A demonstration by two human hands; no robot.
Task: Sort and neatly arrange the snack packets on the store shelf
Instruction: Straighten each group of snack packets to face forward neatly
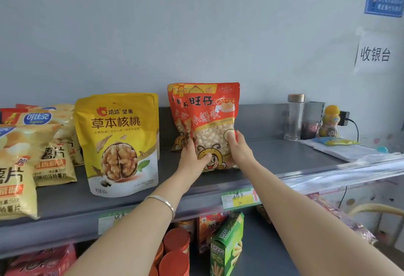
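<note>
**As both hands grip it, a red 旺仔 packet stands upright on the grey shelf**

While the left hand [193, 157] clasps its lower left edge, thumb across the front, and the right hand [240, 148] holds its right side, the red packet [215, 127] stands mid-shelf, in front of a row of matching packets [177, 109]. It reads 旺仔 小馒头, with pale round biscuits behind a clear window. The grey metal shelf [273, 157] backs onto a pale wall [196, 24]. To the left stands a yellow pouch [119, 144] marked 洽洽 坚果 草本核桃, then 可比克 crisp bags [50, 144]. Far right are a clear bottle [295, 118] and a paper sign [375, 54] reading 收银台. A bracelet [164, 201] circles the left wrist; both forearms reach up from below.
</note>
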